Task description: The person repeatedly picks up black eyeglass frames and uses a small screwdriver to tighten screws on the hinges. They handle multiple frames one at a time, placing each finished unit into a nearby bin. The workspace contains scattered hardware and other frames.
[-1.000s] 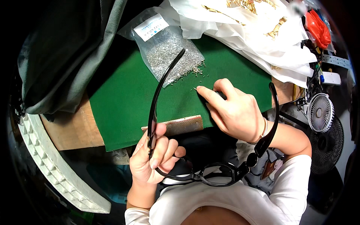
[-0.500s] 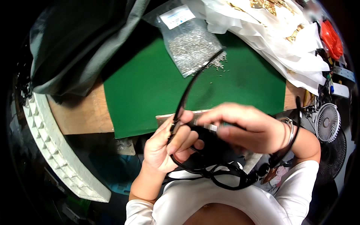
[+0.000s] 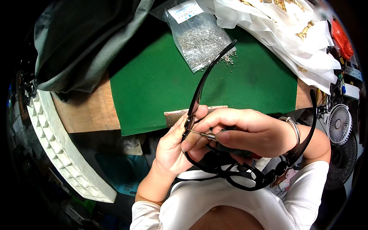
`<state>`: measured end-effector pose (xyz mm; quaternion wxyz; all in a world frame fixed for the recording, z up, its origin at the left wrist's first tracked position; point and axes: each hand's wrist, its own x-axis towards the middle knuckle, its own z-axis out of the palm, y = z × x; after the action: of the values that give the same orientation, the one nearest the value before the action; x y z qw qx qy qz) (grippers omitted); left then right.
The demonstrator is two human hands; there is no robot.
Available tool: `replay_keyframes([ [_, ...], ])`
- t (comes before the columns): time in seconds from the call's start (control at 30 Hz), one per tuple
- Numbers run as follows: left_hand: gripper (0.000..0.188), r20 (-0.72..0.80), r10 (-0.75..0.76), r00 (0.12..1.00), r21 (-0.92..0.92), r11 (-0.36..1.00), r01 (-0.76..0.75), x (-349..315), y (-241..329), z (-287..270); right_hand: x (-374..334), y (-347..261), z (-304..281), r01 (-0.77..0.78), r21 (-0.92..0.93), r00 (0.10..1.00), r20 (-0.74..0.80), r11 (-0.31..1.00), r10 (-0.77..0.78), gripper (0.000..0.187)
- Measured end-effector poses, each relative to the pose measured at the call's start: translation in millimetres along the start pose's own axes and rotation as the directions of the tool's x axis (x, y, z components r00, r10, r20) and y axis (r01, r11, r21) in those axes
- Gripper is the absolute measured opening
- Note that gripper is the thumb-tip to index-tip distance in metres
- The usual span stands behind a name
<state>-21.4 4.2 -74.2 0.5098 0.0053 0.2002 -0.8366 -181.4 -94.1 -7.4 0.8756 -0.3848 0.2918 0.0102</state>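
A pair of black eyeglasses (image 3: pixel 264 179) is held in front of my chest, one temple pointing up over the mat and the other reaching up at the right. My left hand (image 3: pixel 170 149) pinches it where the left temple meets the front. In my right hand (image 3: pixel 257 132) is a small screwdriver (image 3: pixel 209 136), its thin tip at that left hinge. My palm and fingers hide most of the handle. Whether a screw sits under the tip is too small to tell.
A green mat (image 3: pixel 153 92) covers the wooden table (image 3: pixel 86 111). On it lie a clear bag of tiny metal screws (image 3: pixel 203 42), several loose screws (image 3: pixel 229 60) and a textured strip (image 3: pixel 173 117). White wrapping (image 3: pixel 268 46) with gold-coloured pieces lies far right, near a fan (image 3: pixel 339 124).
The screwdriver, blurred before, is now steady with its tip at the left hinge. My right hand has closed in on my left hand. The view has shifted slightly.
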Motion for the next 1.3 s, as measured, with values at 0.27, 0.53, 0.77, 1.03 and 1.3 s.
replay_keyframes([
  [0.27,0.036,-0.197,0.116,0.974,0.293,0.955,-0.054,-1.2,-3.7,12.2,0.2,-5.7,2.7,-0.278,0.261,0.958,0.003,0.924,0.287,0.026],
  [0.53,0.037,-0.183,0.137,0.974,0.388,0.92,-0.056,0.9,-1.8,8.1,-1.2,0.9,5.5,-0.243,0.33,0.962,-0.035,0.912,0.269,0.032],
  [0.77,0.042,-0.201,0.139,0.97,0.438,0.898,-0.038,3.2,-1.8,8.5,1.8,7.3,-1.8,-0.183,0.215,0.981,-0.031,0.959,0.194,0.032],
  [1.03,0.049,0.555,0.368,0.746,0.599,-0.799,-0.052,-13.0,5.5,14.6,12.0,1.7,-14.8,-0.071,-0.339,0.935,-0.351,0.938,-0.056,0.024],
  [1.3,0.031,0.425,0.903,0.057,0.888,-0.428,0.169,-113.3,97.7,48.6,5.9,4.0,-24.4,-0.149,-0.435,0.882,-0.464,0.888,-0.079,0.021],
])
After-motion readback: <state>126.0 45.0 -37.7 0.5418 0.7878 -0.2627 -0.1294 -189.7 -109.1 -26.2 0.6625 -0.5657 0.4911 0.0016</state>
